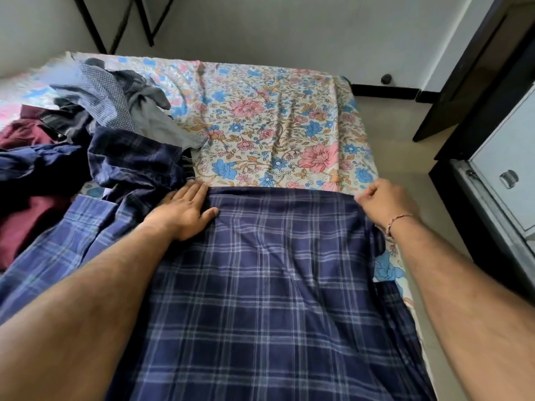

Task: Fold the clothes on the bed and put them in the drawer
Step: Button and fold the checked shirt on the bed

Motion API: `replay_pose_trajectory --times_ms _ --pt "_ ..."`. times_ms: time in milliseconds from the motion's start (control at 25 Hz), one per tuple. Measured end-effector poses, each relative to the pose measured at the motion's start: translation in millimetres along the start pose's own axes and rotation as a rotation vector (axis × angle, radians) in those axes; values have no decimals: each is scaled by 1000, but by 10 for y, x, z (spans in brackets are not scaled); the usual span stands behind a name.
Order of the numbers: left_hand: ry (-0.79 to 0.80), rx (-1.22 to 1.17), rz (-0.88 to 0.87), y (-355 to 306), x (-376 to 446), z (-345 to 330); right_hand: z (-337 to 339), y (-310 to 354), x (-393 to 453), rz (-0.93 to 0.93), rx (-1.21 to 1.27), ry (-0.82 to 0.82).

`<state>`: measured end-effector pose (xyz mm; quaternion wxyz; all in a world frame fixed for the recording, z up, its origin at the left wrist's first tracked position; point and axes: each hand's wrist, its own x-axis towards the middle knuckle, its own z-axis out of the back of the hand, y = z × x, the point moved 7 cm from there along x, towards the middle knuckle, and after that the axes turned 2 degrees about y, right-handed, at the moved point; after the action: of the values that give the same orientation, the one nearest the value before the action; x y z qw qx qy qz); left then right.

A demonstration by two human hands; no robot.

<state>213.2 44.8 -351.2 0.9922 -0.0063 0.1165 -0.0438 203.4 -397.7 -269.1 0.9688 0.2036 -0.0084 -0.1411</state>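
The left hand (185,208) presses flat-fingered on the navy plaid cotton garment (260,285), anchoring it, while the right hand (385,202) pinches its far corner, likely squaring the edge.

Plaid garment (260,299) at the bed's near edge: navy with white and pale-blue check lines. Bedsheet (275,125): cream, printed with pink and blue flowers, tan leaves. Clothes pile (86,134) along the bed's left edge: maroon garment (23,218), plain navy cloth (34,166), dark navy plaid piece (136,160), small blue-white check shirt (104,96), grey cloth (156,117), lighter blue plaid shirt (66,241). Wrist thread (398,222): red and white. Cabinet (498,169) right of the bed: grey-white, black frame.
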Motion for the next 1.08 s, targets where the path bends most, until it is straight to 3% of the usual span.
replay_pose_trajectory --times_ms 80,120,200,280,360,440,520,680,880,960,1000,1080 --pt "-30 -62 -45 -109 -101 145 10 255 -530 212 -75 -103" --pt "-126 -87 -125 -189 -260 284 -26 405 -925 380 -35 -129" --pt "-311 -154 -390 -388 -854 478 -234 584 -1913 694 89 -21" --pt "-279 -176 -644 -449 -1692 298 -611 554 -2877 865 -8 209" --pt "-90 -48 -710 -274 -2501 -100 -886 403 -3383 1003 -208 254" --pt "19 72 -621 143 -3025 -424 -917 243 -3391 1019 -273 193" --pt "18 79 -529 557 -3330 -510 -785 34 -3201 902 -287 152" --pt "-46 -67 -425 1053 -3799 -561 -631 -562 -3120 710 -340 178" --pt "-58 -113 -329 1332 -4160 -699 -506 -881 -3441 766 -363 259" --pt "-59 -325 -255 1383 -4112 -629 -468 -943 -3483 734 -330 271" --pt "-142 -459 -148 1513 -4025 -551 -457 -964 -3487 723 -311 268" --pt "-373 -654 292 1991 -3958 -371 -465 -1006 -3460 703 -283 289"
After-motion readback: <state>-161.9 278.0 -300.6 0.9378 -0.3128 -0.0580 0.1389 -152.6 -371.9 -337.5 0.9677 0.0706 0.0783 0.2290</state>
